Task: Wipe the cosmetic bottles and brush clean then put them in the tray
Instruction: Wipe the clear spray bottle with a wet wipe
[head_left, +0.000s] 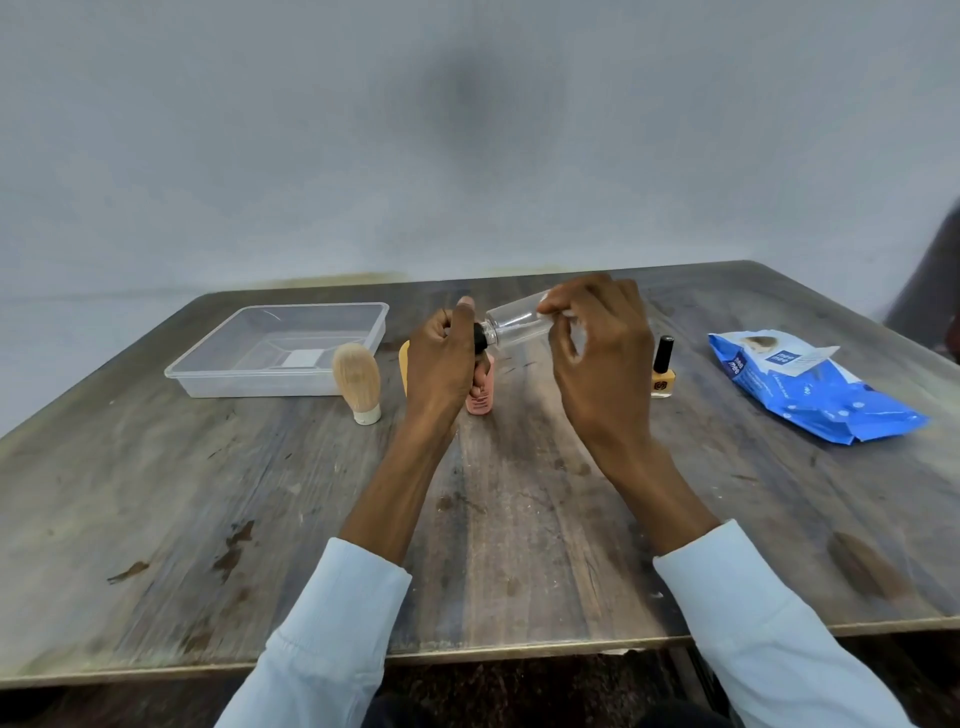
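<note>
worn wooden table (156, 467), clear black-capped bottle (517, 325) sideways between closed fingers (558, 306) of both hands

Clear bottle (519, 325) showing see-through body, black cap. Tray (208, 371) appearing clear, colourless, with white patch on floor. Brush (357, 379) showing pale beige bristles, white base. Small bottle (480, 397) showing pink. Nail polish bottle (663, 371) showing peach-orange body, black cap. Wipes pack (815, 395) showing bright blue with white label. Table (156, 493) showing grey-brown wood grain with dark stains. Sleeves (332, 634) showing pale blue. Wall (467, 130) showing grey-blue.
</note>
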